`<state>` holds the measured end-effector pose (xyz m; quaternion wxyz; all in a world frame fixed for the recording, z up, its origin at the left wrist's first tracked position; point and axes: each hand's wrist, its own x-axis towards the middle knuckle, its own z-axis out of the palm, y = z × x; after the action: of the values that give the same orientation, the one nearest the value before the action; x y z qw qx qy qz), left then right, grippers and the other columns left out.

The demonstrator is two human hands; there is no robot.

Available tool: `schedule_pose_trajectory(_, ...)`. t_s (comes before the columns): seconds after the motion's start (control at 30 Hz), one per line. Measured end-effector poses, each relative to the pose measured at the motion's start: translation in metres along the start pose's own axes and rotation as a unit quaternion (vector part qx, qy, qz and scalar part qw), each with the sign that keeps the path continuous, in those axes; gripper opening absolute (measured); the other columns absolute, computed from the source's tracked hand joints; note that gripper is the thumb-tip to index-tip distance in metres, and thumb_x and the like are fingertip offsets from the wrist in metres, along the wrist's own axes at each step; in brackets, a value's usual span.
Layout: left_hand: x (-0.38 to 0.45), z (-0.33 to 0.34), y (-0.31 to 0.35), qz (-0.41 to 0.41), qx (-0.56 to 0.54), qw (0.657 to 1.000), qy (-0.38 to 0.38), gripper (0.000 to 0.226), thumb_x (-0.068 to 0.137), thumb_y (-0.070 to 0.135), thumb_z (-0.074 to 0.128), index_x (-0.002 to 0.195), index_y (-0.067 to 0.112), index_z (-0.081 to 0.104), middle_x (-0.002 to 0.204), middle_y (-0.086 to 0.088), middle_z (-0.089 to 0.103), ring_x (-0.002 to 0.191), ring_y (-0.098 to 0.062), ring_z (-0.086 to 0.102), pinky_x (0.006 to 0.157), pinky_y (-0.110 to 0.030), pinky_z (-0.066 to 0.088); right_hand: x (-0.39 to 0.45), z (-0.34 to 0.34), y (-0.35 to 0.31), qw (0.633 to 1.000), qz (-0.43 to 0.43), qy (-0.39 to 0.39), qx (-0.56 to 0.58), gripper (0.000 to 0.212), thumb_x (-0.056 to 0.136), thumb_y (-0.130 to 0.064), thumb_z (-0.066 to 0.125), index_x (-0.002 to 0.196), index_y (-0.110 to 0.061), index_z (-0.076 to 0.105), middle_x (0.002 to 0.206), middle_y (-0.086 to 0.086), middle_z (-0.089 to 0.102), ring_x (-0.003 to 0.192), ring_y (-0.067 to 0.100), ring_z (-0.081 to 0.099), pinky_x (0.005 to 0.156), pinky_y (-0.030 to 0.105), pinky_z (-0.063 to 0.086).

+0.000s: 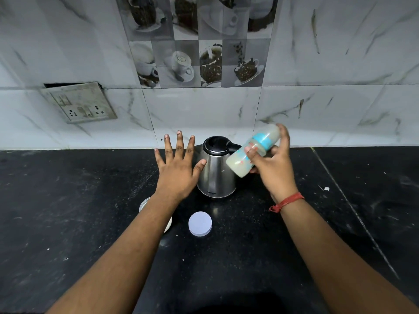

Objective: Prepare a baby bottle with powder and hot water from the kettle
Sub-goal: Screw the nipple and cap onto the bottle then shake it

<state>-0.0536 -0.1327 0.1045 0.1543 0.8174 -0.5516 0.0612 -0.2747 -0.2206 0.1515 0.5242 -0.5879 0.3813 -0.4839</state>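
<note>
My right hand (273,164) grips the baby bottle (251,150), which has a blue collar and a clear cap. The bottle is tilted almost sideways in the air, its milky-filled base pointing left over the kettle's right side. The steel kettle (215,175) with its black lid closed stands on the black counter (68,211). My left hand (179,164) hovers flat with fingers spread, just left of the kettle, holding nothing. A powder container (145,203) sits mostly hidden under my left forearm. Its round white lid (200,223) lies flat in front of the kettle.
A marble-tiled wall (340,109) rises behind the counter, with a switch and socket plate (79,103) at the left. A small white scrap (326,189) lies on the counter at the right.
</note>
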Motion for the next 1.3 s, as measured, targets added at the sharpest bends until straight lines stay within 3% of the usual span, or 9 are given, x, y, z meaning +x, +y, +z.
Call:
schedule_pose_trajectory(0.2, 0.001, 0.001, 0.000, -0.001, -0.009, 1.000, -0.001, 0.081, 0.092, 0.073, 0.000, 0.162, 0.032, -0.009, 0.171, -0.004, -0.020, 0.155, -0.035, -0.025, 0.122, -0.068, -0.006, -0.001, 0.004, 0.005, 0.992, -0.020, -0.091, -0.086, 0.094, 0.078, -0.016, 0.085, 0.141, -0.058, 0.031, 0.116, -0.002, 0.067, 0.101, 0.018, 0.072, 0.095, 0.048, 0.057)
schedule_pose_trajectory(0.33, 0.001, 0.002, -0.001, -0.004, -0.006, 1.000, -0.003, 0.081, 0.092, 0.073, -0.001, 0.162, 0.033, -0.010, 0.171, -0.005, -0.020, 0.155, -0.035, -0.025, 0.122, -0.067, -0.007, 0.007, -0.005, -0.002, 0.996, -0.046, 0.075, 0.019, 0.091, 0.085, -0.010, 0.078, 0.151, -0.038, 0.021, 0.125, 0.010, 0.064, 0.097, 0.006, 0.072, 0.096, 0.038, 0.057)
schedule_pose_trajectory(0.47, 0.002, 0.002, -0.002, -0.003, -0.007, 1.000, -0.003, 0.081, 0.092, 0.073, -0.001, 0.162, 0.032, -0.009, 0.171, -0.005, -0.020, 0.155, -0.035, -0.025, 0.122, -0.067, -0.007, 0.000, -0.003, 0.008, 0.993, -0.032, -0.065, -0.090, 0.095, 0.079, -0.014, 0.084, 0.147, -0.051, 0.028, 0.112, -0.005, 0.066, 0.100, 0.017, 0.072, 0.095, 0.044, 0.058)
schedule_pose_trajectory(0.63, 0.002, 0.004, -0.002, -0.004, -0.004, 1.000, -0.006, 0.081, 0.092, 0.073, 0.000, 0.162, 0.032, -0.009, 0.171, -0.005, -0.020, 0.155, -0.036, -0.025, 0.122, -0.068, -0.006, 0.007, -0.005, -0.001, 0.996, -0.059, 0.071, 0.001, 0.091, 0.085, -0.011, 0.079, 0.149, -0.041, 0.022, 0.124, 0.007, 0.064, 0.097, 0.010, 0.072, 0.095, 0.041, 0.058)
schedule_pose_trajectory(0.77, 0.003, 0.003, 0.000, -0.004, -0.009, 1.000, -0.010, 0.083, 0.091, 0.074, -0.002, 0.162, 0.032, -0.010, 0.170, -0.005, -0.022, 0.154, -0.035, -0.026, 0.122, -0.067, -0.007, 0.002, -0.002, 0.005, 0.992, -0.034, -0.091, -0.083, 0.096, 0.077, -0.017, 0.085, 0.145, -0.055, 0.029, 0.113, -0.002, 0.067, 0.101, 0.019, 0.072, 0.094, 0.043, 0.058)
schedule_pose_trajectory(0.9, 0.003, 0.004, -0.001, -0.003, -0.012, 1.000, -0.004, 0.082, 0.092, 0.073, 0.000, 0.163, 0.031, -0.007, 0.171, -0.005, -0.019, 0.155, -0.036, -0.025, 0.122, -0.068, -0.006, 0.013, -0.006, -0.005, 0.995, -0.054, 0.083, 0.023, 0.090, 0.086, -0.011, 0.078, 0.153, -0.034, 0.022, 0.119, 0.005, 0.065, 0.092, 0.002, 0.072, 0.084, 0.023, 0.058)
schedule_pose_trajectory(1.07, 0.004, 0.005, -0.003, -0.005, -0.012, 1.000, -0.004, 0.082, 0.092, 0.073, -0.001, 0.162, 0.032, -0.010, 0.171, -0.005, -0.020, 0.155, -0.035, -0.025, 0.122, -0.068, -0.006, 0.009, -0.004, 0.009, 0.993, -0.061, -0.055, -0.086, 0.096, 0.078, -0.016, 0.083, 0.148, -0.049, 0.027, 0.119, -0.004, 0.064, 0.104, 0.019, 0.071, 0.096, 0.045, 0.057)
schedule_pose_trajectory(1.2, 0.005, 0.006, -0.003, -0.005, -0.013, 1.000, -0.007, 0.080, 0.093, 0.072, 0.001, 0.162, 0.032, -0.010, 0.171, -0.005, -0.020, 0.154, -0.035, -0.026, 0.122, -0.068, -0.007, 0.017, -0.011, 0.003, 0.992, -0.081, 0.098, -0.023, 0.095, 0.083, -0.015, 0.080, 0.151, -0.042, 0.020, 0.127, 0.005, 0.060, 0.101, 0.013, 0.070, 0.096, 0.043, 0.057)
schedule_pose_trajectory(1.3, 0.006, 0.006, -0.003, -0.006, -0.014, 1.000, -0.008, 0.081, 0.093, 0.073, 0.001, 0.162, 0.032, -0.010, 0.170, -0.004, -0.022, 0.154, -0.034, -0.027, 0.122, -0.068, -0.007, 0.012, -0.004, 0.011, 0.997, -0.063, 0.001, -0.032, 0.095, 0.082, -0.006, 0.078, 0.150, -0.042, 0.022, 0.121, 0.003, 0.061, 0.101, 0.014, 0.070, 0.098, 0.047, 0.056)
